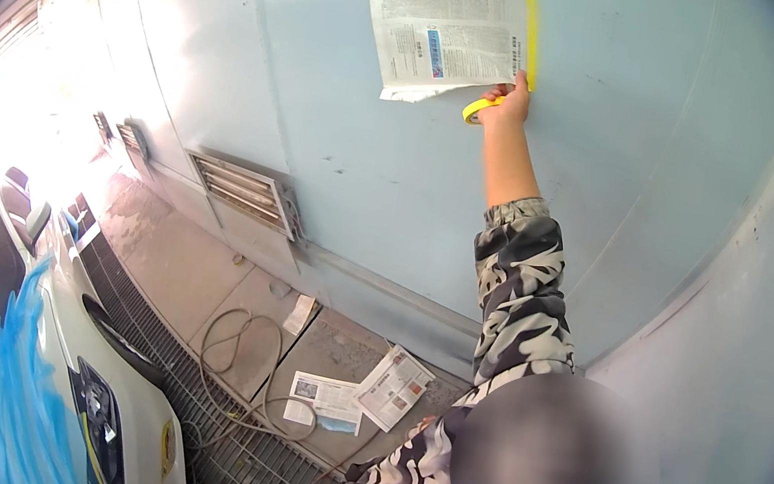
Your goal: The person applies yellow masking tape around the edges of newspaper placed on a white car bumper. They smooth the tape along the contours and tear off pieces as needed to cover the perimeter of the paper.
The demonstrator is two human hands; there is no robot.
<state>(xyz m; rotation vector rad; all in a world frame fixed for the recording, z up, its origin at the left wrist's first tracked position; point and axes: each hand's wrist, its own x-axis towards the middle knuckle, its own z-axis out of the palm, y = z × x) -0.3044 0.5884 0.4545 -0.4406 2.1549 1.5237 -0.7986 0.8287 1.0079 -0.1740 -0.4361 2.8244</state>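
Note:
High on the pale blue wall panel, my right hand is closed on a roll of yellow masking tape, its thumb up at the lower right corner of a newspaper sheet. A yellow tape strip runs along the sheet's right edge, down to my thumb. The sheet's bottom edge is uneven and partly curls off the wall. My other camouflage sleeve is low in the view. A small patch of skin shows beside it, but my left hand's fingers cannot be made out.
A white car, partly covered by blue plastic film, stands at the left beside a floor grating. A hose lies coiled near loose newspaper sheets on the floor. Louvred vents sit low in the wall. A blurred round patch hides the lower right.

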